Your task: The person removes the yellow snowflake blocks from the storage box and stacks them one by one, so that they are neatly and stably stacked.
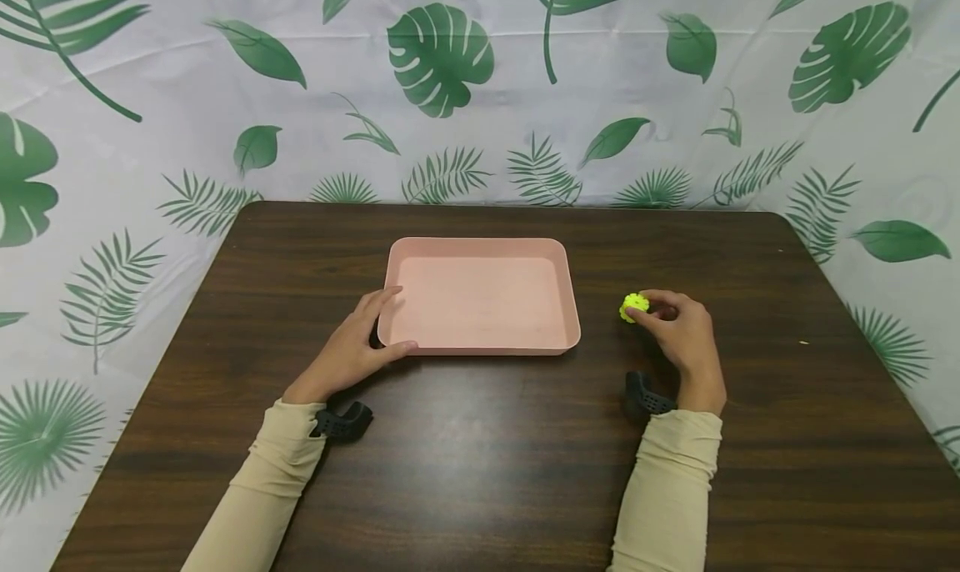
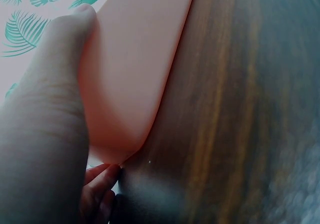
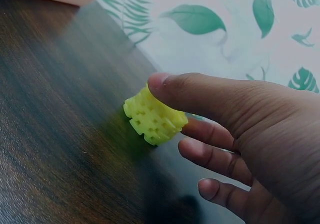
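Note:
A shallow pink tray (image 1: 480, 305) stands on the table. In the head view, my left hand (image 1: 352, 343) grips its near left corner, with the thumb over the front rim and the fingers at the left side. In the left wrist view the thumb of the left hand (image 2: 55, 83) lies along the tray wall (image 2: 135, 58). Right of the tray, my right hand (image 1: 682, 330) pinches a small bright yellow piece (image 1: 634, 307) with a notched edge. Small square holes cover the yellow piece (image 3: 152, 118) in the right wrist view; the thumb is on top, other fingers loosely bent.
Under everything is a dark wood-grain table (image 1: 465, 464) with rounded far corners. A white curtain (image 1: 315, 113) with green leaf prints hangs behind it and down the sides. Each wrist carries a black strap mount (image 1: 343, 422).

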A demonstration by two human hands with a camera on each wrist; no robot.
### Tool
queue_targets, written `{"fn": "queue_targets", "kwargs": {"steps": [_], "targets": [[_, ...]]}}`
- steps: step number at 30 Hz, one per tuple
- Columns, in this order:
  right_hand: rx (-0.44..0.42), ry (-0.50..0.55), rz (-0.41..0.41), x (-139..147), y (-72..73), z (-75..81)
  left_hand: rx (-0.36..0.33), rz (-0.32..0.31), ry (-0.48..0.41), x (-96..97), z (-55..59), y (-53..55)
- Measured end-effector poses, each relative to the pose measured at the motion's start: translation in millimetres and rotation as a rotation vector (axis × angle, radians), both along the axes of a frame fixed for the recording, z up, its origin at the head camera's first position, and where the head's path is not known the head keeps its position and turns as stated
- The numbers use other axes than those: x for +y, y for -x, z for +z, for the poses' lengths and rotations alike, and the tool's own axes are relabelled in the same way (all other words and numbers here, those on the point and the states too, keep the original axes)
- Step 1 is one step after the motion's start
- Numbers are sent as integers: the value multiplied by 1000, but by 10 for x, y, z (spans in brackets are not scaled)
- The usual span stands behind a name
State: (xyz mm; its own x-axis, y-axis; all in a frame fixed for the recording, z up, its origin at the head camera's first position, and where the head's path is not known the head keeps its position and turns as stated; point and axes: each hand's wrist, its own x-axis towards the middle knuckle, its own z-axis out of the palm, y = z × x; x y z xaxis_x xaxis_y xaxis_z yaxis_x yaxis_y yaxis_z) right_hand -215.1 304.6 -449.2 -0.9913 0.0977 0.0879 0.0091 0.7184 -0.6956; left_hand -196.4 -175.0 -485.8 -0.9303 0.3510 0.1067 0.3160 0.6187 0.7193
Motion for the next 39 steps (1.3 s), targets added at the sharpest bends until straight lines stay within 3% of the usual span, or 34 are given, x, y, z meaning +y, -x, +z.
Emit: {"fn": "queue_targets", "kwargs": {"steps": [39], "targets": [[-33, 18, -8, -5, -7, -16, -5, -1, 11, 6, 7, -4]]}}
